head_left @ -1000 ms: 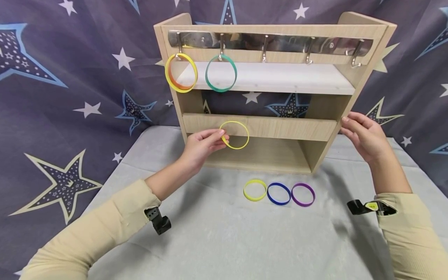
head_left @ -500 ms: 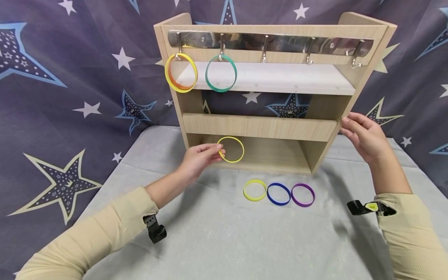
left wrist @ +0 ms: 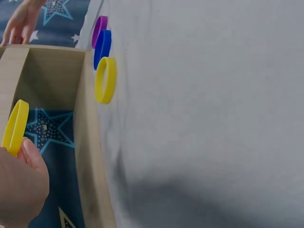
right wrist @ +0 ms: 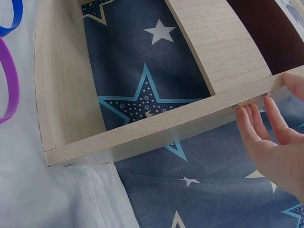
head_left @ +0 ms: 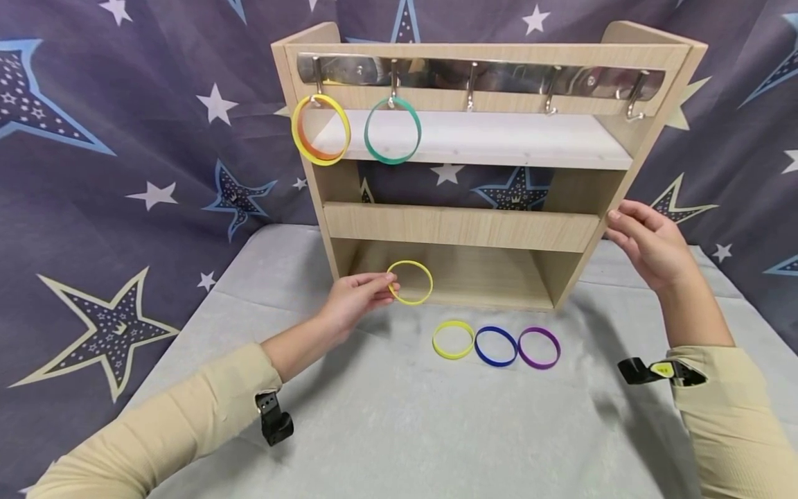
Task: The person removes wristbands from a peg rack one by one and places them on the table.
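My left hand (head_left: 352,301) pinches a thin yellow wristband (left wrist: 17,124) between thumb and fingers, low before the bottom opening of a light wooden shelf unit (head_left: 461,227). Just in front of the unit, a second yellow wristband (left wrist: 111,81), a blue one (left wrist: 108,43) and a purple one (right wrist: 13,78) lie in a row on the cloth. Against the unit's right side panel rests my right hand (head_left: 651,242), thumb at the front edge and fairly straight fingertips on the outer face. From the leftmost hook hang yellow (head_left: 324,163) and orange (head_left: 329,156) wristbands; the second hook carries a teal one (head_left: 393,161).
A shiny metal rail (head_left: 436,73) with several hooks runs along the unit's top board, above a white shelf (head_left: 499,135). Grey cloth (head_left: 449,430) covers the table. A dark star-patterned curtain (head_left: 174,90) hangs behind and at both sides.
My left hand has come down with the yellow wristband, from before the middle board to before the bottom opening. My right hand and the row on the cloth have stayed put.
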Demonstrator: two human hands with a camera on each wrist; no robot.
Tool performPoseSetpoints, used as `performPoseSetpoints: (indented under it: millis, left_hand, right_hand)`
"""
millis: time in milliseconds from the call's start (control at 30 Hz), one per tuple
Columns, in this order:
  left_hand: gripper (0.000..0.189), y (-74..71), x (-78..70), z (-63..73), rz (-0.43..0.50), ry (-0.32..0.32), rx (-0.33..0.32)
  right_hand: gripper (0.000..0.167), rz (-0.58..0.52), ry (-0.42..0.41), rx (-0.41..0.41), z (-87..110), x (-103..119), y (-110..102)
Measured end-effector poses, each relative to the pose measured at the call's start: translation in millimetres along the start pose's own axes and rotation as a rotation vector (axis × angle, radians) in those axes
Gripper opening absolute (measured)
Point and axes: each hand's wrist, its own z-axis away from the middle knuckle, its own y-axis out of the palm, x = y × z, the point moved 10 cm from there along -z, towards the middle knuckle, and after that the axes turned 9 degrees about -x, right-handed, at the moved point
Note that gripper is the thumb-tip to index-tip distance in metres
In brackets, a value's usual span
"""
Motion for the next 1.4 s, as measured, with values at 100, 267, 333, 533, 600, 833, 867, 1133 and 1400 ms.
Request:
performPoseSetpoints:
  millis: [100,267,333,533,600,833,867,1133,1400]
  left_hand:
    - [0.038,0.1,4.7,-0.5,-0.004,-0.003,0.003]
    - [0.038,0.5,12.1,0.2,-0.012,-0.012,-0.004]
    - [0.036,0.3,16.1,0.3,-0.020,-0.022,-0.004]
    - [0.036,-0.1,28.6,-1.0,-0.032,-0.054,-0.010]
    - [0.036,-0.2,32.3,-1.4,-0.035,-0.061,-0.013]
    - [0.037,-4.5,44.5,-2.3,-0.075,-0.088,-0.034]
    - [0.037,-4.9,45.9,-2.5,-0.085,-0.093,-0.032]
    - [0.031,-7.9,60.1,-2.1,-0.175,-0.194,-0.012]
    - [0.030,-7.6,73.8,1.0,-0.209,-0.276,0.010]
  right_hand:
    - [0.021,0.002,-0.005,0.006,0.5,1.0,1.0]
    - [0.021,-0.006,-0.008,0.009,0.5,2.7,2.0]
    - [0.021,-0.006,-0.006,0.006,0.1,2.8,1.9]
    - [0.021,-0.001,0.000,0.002,-0.2,2.1,1.6]
    - [0.021,-0.001,0.000,0.001,0.1,1.8,1.5]
    - [0.021,0.003,-0.001,-0.003,1.1,1.1,0.4]
    - [0.020,0.004,-0.001,-0.005,1.2,1.0,0.2]
    - [0.020,0.011,0.002,-0.012,1.1,0.6,-1.0]
    - [0.020,0.014,0.000,-0.011,0.3,0.2,-0.3]
